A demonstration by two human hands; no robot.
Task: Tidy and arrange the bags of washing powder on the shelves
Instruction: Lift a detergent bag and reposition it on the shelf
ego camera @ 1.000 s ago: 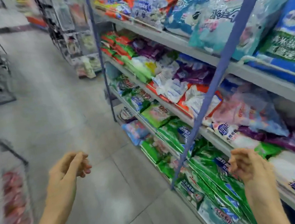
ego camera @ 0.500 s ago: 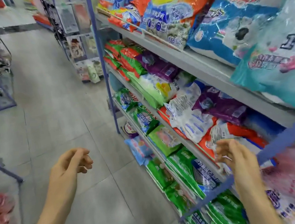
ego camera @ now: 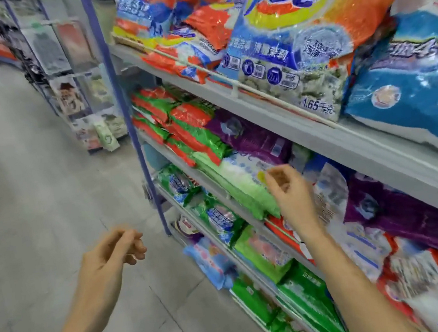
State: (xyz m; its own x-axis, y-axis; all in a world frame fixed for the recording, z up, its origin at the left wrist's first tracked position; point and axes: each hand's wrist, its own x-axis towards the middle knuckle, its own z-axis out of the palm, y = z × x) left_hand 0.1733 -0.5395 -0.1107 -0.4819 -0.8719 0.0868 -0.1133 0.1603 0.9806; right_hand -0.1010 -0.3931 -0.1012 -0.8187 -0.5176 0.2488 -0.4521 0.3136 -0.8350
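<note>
Bags of washing powder fill grey shelves [ego camera: 318, 138] on my right. A big orange and blue bag [ego camera: 293, 34] stands on the upper shelf beside a blue bag [ego camera: 416, 83]. On the middle shelf lie red and green bags [ego camera: 180, 126], a purple bag [ego camera: 250, 137] and a pale green and white bag [ego camera: 242, 187]. My right hand [ego camera: 289, 193] is raised in front of the pale green and white bag, fingers loosely curled, holding nothing. My left hand [ego camera: 111, 257] hangs over the aisle floor, fingers loosely curled and empty.
Lower shelves hold green bags [ego camera: 304, 300] and a light blue bag [ego camera: 212, 262] that juts into the aisle. A blue upright post [ego camera: 120, 100] marks the shelf unit's end. Another display rack [ego camera: 72, 87] stands further down the grey tiled aisle [ego camera: 24, 188].
My right hand has risen from the lower shelf level to the middle shelf, in front of the pale green bag. The view has moved closer and upward along the shelves. My left hand stayed put.
</note>
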